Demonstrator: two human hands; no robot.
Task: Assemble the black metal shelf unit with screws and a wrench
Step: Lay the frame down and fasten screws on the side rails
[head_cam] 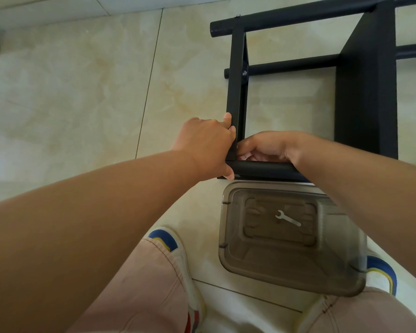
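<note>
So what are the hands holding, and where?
Both hold the shelf frame's near corner: left hand grips the upright bar, right hand the inside.

A black metal shelf frame (298,63) lies on the pale tiled floor (70,92). Nearer the person, just before its near tube, sits a clear smoky plastic container (269,267), a small silver wrench (287,218) inside. Both hands (205,145) (264,146) meet at the frame's near-left corner.

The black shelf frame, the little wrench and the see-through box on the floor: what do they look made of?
The black shelf frame looks like metal tube and flat bar with a matt, finely textured coating, joined by shiny bolts. The small silver wrench seems thin stamped steel, bright and flat. The smoky transparent box is probably plastic: moulded ribs, rounded corners, contents visible through it.
</note>
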